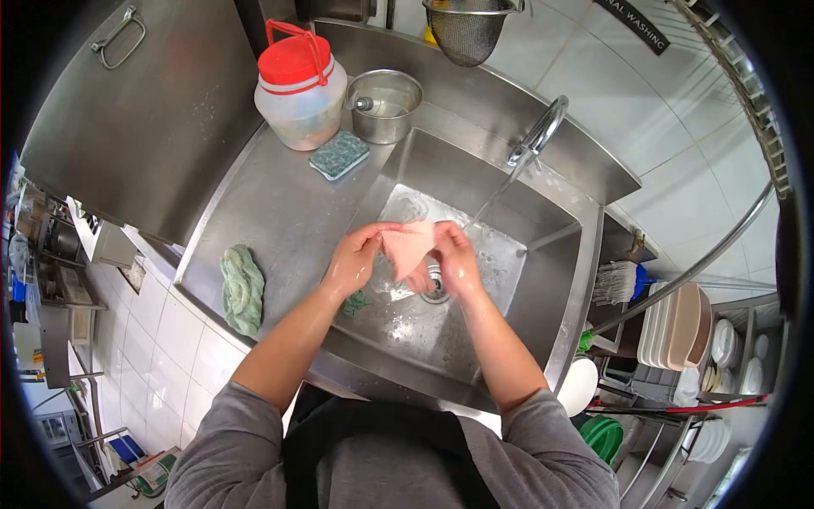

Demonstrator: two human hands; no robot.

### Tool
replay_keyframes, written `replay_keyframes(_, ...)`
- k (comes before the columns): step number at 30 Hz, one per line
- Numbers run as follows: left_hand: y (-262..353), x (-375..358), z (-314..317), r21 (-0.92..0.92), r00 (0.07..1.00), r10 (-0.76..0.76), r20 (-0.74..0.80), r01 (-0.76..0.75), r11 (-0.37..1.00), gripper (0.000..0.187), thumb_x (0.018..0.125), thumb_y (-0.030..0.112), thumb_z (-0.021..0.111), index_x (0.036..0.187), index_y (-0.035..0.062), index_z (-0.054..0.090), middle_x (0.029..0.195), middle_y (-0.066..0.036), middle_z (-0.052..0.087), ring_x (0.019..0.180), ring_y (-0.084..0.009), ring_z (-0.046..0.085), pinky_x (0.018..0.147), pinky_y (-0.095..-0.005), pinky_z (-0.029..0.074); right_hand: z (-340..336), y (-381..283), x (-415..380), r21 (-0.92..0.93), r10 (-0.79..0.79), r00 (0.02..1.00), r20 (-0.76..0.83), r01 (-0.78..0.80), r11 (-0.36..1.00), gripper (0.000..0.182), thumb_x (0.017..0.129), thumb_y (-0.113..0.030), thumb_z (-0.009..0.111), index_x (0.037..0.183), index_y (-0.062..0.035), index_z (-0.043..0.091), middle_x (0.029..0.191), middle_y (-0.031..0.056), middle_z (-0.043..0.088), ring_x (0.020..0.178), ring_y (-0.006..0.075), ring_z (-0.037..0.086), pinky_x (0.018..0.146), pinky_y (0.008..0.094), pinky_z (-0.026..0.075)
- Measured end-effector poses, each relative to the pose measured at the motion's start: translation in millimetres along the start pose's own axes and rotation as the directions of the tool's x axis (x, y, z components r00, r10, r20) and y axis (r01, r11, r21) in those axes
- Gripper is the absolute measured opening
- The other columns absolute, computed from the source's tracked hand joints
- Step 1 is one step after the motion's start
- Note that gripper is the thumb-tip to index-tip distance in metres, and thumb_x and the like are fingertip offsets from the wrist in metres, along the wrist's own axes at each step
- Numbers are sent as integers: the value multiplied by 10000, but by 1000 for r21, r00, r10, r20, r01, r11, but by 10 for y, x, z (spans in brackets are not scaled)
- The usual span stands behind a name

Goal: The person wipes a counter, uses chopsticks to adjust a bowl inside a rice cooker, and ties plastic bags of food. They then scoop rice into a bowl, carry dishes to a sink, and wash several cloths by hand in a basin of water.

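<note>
Over the steel sink [555, 293], a pink cloth [410, 246] is stretched between my two hands. My left hand [354, 261] pinches its left side between thumb and fingers. On the other side, my right hand [458, 260] grips the cloth's right edge. Both hands look wet. A thin stream of water runs from the faucet [540, 131] and falls just beyond my right hand. Below the cloth, the drain [436, 284] shows in part. A small green cloth or pad [354, 303] lies near my left wrist, partly hidden by it.
A crumpled green cloth [242, 288] lies on the steel drainboard [284, 225] at left. Behind it are a scouring sponge [339, 155], a red-lidded plastic jar [301, 93] and a steel pot [386, 106]. A mesh strainer [468, 30] hangs above. Stacked trays [670, 327] stand at right.
</note>
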State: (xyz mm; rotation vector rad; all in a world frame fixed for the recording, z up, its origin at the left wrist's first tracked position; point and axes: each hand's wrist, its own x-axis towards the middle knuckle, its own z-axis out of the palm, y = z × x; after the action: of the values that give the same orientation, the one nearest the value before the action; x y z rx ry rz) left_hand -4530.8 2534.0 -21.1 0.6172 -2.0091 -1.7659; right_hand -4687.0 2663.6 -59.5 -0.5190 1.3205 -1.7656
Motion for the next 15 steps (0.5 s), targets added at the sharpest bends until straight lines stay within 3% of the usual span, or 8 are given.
replay_keyframes(2, -241, 16, 30, -98, 997, -69, -19, 67, 993, 306, 959, 15, 400, 1154, 56, 633, 896, -22, 568, 887, -148, 529, 823, -273, 432, 20, -222, 15, 318, -43, 985, -165, 94, 943, 163, 1008, -215, 469, 994, -70, 542, 1033, 58, 638, 964, 182, 613, 829, 327, 486)
replay_keyframes(4, -434, 70, 28, -564, 994, -105, -36, 66, 823, 267, 981, 70, 413, 1153, 58, 616, 903, 6, 562, 852, -126, 504, 780, -264, 435, -35, -403, 113, 370, -81, 976, -202, 152, 916, 174, 1013, -219, 453, 999, -63, 529, 1028, 82, 639, 966, 196, 616, 828, 341, 498)
replay_keyframes(5, -441, 90, 49, -560, 995, -94, -32, 60, 826, 267, 981, 70, 413, 1153, 58, 616, 903, 6, 562, 852, -126, 504, 780, -264, 435, -68, -485, 149, 419, -113, 965, -238, 207, 884, 184, 1017, -222, 438, 1004, -57, 517, 1022, 106, 639, 968, 210, 619, 828, 355, 510)
replay_keyframes(7, -221, 93, 191, -165, 989, -140, -37, 132, 977, 201, 960, 137, 523, 1117, 46, 608, 970, -23, 606, 941, -107, 530, 791, -276, 457, -134, -563, 135, 414, -72, 976, -205, 153, 897, 200, 1020, -218, 421, 985, -42, 510, 1038, 139, 628, 942, 209, 614, 830, 371, 528)
replay_keyframes(9, -49, 189, 448, -123, 998, -23, -66, 15, 992, 196, 933, 157, 575, 1088, 43, 614, 962, -36, 628, 955, -103, 556, 799, -279, 468, -178, -574, 104, 277, -53, 998, 19, 46, 960, 133, 1007, -166, 462, 982, -45, 511, 1063, 131, 614, 880, 170, 605, 783, 323, 522)
replay_keyframes(10, 8, 247, 547, -77, 991, 97, -90, -104, 992, 204, 906, 176, 626, 1058, 41, 620, 954, -50, 649, 968, -100, 581, 807, -282, 479, -204, -557, 106, 276, -53, 998, 22, 45, 960, 133, 1007, -166, 462, 982, -45, 511, 1063, 131, 614, 880, 170, 605, 783, 323, 522)
replay_keyframes(13, 125, 376, 678, -100, 999, 10, 30, -7, 995, 153, 901, 140, 641, 1016, 42, 617, 947, -16, 660, 897, -87, 600, 748, -258, 475, -224, -557, 113, 66, -92, 996, 22, 90, 994, 56, 983, -114, 506, 956, -65, 506, 1029, 90, 604, 915, 181, 605, 815, 334, 517)
replay_keyframes(15, 138, 366, 740, -57, 1000, 14, 0, -14, 998, 160, 909, 155, 632, 1006, 27, 615, 868, -19, 660, 772, -78, 597, 701, -246, 476, -174, -530, 65, -12, -298, 945, -134, 299, 954, 90, 945, -61, 563, 1017, -43, 513, 903, 44, 598, 791, 84, 558, 673, 245, 462)
